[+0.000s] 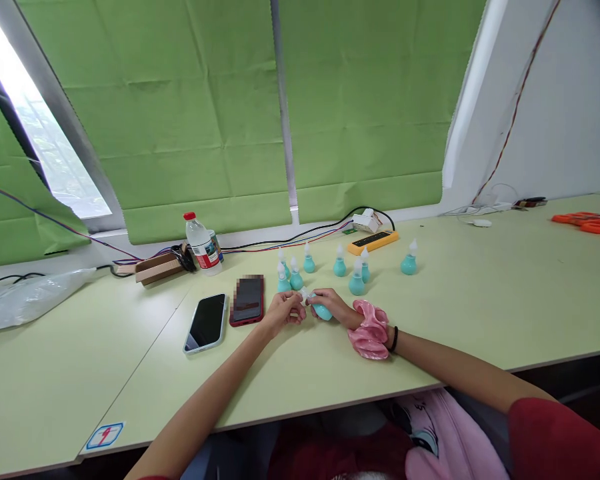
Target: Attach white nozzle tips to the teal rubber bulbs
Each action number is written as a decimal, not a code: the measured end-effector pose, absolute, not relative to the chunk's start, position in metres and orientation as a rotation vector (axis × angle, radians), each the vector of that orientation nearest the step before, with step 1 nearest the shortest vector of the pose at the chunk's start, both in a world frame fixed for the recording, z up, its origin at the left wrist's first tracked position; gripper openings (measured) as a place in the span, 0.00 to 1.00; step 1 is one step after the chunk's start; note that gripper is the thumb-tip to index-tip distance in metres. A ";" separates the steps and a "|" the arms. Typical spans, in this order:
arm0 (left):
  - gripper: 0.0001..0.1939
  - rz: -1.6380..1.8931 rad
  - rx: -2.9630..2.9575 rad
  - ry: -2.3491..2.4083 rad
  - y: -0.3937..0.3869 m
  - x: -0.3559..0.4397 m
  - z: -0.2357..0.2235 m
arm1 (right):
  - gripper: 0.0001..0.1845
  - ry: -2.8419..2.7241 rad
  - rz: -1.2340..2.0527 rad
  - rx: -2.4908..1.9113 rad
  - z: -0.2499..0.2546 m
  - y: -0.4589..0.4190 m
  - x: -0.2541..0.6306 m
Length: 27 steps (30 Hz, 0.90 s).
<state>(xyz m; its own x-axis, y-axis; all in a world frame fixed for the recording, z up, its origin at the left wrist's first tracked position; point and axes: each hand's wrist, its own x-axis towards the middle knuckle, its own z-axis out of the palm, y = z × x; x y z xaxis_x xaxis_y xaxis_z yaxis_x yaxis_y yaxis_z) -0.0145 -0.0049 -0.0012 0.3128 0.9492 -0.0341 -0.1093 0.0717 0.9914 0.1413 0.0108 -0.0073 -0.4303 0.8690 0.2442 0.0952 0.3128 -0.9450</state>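
My right hand (330, 303) wraps round the teal bulb of a bulb aspirator (322, 311), which lies tilted just above or on the table. The fingers of my left hand (286, 310) are closed at the aspirator's clear nozzle (304, 294), pinching its end. Close behind my left hand stand upright aspirators of the same kind, among them one teal bulb aspirator (283, 283) and another bulb aspirator (296, 279). More stand to the right, such as a bulb aspirator (357, 284) beyond my right hand. Farther right, one bulb aspirator (409, 264) stands alone.
Left of my hands lie a red-cased phone (247, 300) and a white-edged phone (206, 323). Behind them are a water bottle (203, 245) and an open cardboard box (159, 268). A yellow power strip (373, 243) lies at the back; orange scissors (587, 221) lie far right.
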 end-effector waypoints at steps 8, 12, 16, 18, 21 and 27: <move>0.17 0.980 1.404 0.974 -0.016 -0.007 0.001 | 0.08 -1.744 1.251 -0.825 -0.014 0.017 0.135; 0.18 0.982 1.474 0.957 -0.015 -0.007 0.000 | 0.07 -1.792 1.186 -0.814 -0.013 0.015 0.136; 0.18 0.963 1.501 0.895 -0.013 -0.008 -0.001 | 0.07 -1.776 1.210 -0.804 -0.015 0.018 0.135; 0.18 0.953 1.502 0.893 -0.012 -0.008 -0.002 | 0.07 -1.755 1.219 -0.810 -0.016 0.020 0.135; 0.19 0.934 1.510 0.924 -0.012 -0.007 -0.003 | 0.07 -1.732 1.235 -0.823 -0.017 0.022 0.136; 0.18 0.918 1.493 0.907 -0.011 -0.008 -0.004 | 0.08 -1.658 1.354 -0.817 -0.013 0.023 0.136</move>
<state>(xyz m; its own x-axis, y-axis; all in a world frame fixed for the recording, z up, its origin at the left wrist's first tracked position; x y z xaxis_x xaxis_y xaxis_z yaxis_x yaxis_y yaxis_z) -0.0085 -0.0110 -0.0040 0.4047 0.9120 0.0671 0.0564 -0.0981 0.9936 0.1356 0.0227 -0.0131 -0.4485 0.8724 0.1944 -0.0159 0.2097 -0.9776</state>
